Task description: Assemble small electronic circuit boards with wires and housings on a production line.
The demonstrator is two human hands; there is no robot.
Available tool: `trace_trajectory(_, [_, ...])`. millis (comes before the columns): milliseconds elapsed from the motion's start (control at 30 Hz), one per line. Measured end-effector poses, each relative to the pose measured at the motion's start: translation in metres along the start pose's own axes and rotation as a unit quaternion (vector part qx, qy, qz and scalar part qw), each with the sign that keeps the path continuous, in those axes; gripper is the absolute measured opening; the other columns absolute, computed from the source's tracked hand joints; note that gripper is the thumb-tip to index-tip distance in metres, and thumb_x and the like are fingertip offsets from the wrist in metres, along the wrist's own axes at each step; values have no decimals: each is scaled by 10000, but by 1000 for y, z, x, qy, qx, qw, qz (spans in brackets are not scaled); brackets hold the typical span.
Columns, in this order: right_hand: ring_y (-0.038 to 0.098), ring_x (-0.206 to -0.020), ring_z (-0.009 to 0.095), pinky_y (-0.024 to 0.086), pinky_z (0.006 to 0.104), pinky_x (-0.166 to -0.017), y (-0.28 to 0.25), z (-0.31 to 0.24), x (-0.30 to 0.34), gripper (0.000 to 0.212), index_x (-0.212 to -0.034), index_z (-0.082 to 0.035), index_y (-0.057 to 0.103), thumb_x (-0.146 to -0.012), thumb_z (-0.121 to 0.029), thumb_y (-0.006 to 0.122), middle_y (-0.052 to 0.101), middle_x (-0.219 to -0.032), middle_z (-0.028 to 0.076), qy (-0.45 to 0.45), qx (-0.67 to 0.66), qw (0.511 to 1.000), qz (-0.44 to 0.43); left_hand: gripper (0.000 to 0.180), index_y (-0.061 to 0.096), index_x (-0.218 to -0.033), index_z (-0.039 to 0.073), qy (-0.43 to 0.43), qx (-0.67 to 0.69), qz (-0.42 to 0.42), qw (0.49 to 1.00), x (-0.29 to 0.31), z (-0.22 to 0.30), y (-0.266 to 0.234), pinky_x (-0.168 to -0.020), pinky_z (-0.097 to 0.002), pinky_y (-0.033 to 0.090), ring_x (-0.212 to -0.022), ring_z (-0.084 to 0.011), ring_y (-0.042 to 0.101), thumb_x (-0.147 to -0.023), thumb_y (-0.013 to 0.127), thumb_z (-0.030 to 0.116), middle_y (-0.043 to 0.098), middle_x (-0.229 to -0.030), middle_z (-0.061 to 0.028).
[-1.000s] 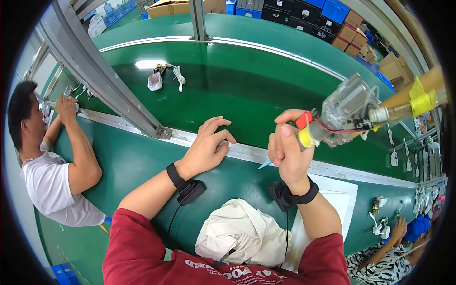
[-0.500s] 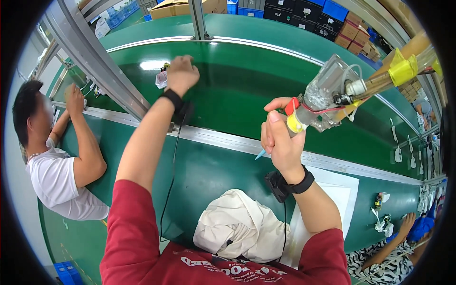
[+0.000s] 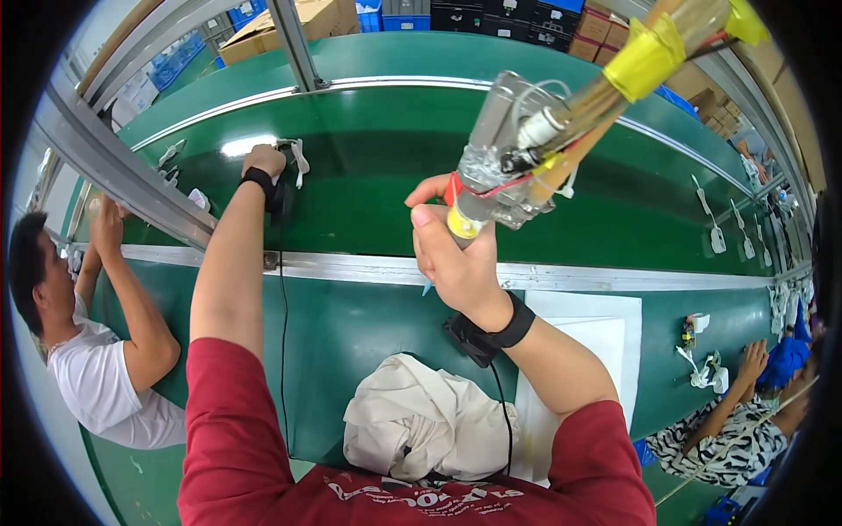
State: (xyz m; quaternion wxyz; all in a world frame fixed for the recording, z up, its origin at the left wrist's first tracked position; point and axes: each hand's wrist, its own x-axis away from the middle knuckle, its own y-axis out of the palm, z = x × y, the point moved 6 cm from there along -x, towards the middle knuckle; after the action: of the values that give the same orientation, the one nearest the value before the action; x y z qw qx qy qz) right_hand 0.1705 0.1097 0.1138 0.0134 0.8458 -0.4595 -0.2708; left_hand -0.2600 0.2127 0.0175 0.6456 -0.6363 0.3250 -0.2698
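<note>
My right hand (image 3: 460, 254) is wrapped round a grey tube-shaped hand tool (image 3: 478, 203), with yellow tape at its lower end. A pale blue pointed tip (image 3: 428, 287) sticks out below the fingers. Above the hand the tool has a red part (image 3: 453, 188) and a clear plastic housing bound to a taped rod. My left hand (image 3: 264, 161) is stretched out over the far green surface, its fingers curled and mostly hidden. Right beside it lies a white corded piece (image 3: 300, 163); whether the fingers hold part of it is hidden.
A metal rail (image 3: 368, 265) parts the near table from the far green surface. White cloth (image 3: 425, 419) and white sheets (image 3: 579, 329) lie before me. A metal post (image 3: 132, 167) rises at left. Co-workers sit on both sides. White corded pieces (image 3: 717, 238) lie at far right.
The view has shifted, so the post and the white sheets sit further left. My left hand has reached to a white corded piece. The tool stays in my right hand.
</note>
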Motion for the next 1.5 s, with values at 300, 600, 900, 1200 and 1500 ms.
trace_trajectory(300, [335,-390,24,252,203,-364,-3,1,-5,145,-1018,8,460,-959,-117,504,412,-527,-34,11,-24,1000,9,236,600,-897,8,-40,682,-416,601,142,83,-2,-526,-281,502,-559,-157,588,-945,519,224,635,-728,-55])
trace_trajectory(600, [338,-378,39,255,217,-357,-4,-9,-12,158,-1015,-7,481,-971,-157,502,383,-502,-32,30,5,999,24,263,593,-973,-35,-117,821,-396,394,258,106,-21,-623,-278,535,-698,-172,644,-949,530,219,657,-829,-88])
trace_trajectory(900, [309,-368,55,243,225,-351,-16,-32,-16,263,-1045,-19,494,-999,-276,466,345,-501,-23,56,46,995,63,401,431,-1263,5,38,751,-441,490,319,155,-17,-706,-294,544,-834,-168,661,-946,580,198,644,-1027,-121])
trace_trajectory(1200, [272,-369,57,218,227,-347,-19,-44,-19,345,-1087,-24,485,-1006,-356,431,332,-508,-22,72,48,994,67,394,387,-1335,38,109,760,-499,402,337,161,-17,-723,-257,502,-894,-110,600,-1012,466,249,638,-1057,-56])
trace_trajectory(1500, [247,-361,55,202,226,-342,-22,-32,-24,282,-1033,-46,500,-994,-320,449,324,-500,-24,53,39,994,85,385,414,-1340,28,244,672,-510,479,345,164,-12,-802,-250,499,-972,-87,585,-994,501,173,622,-1123,-54])
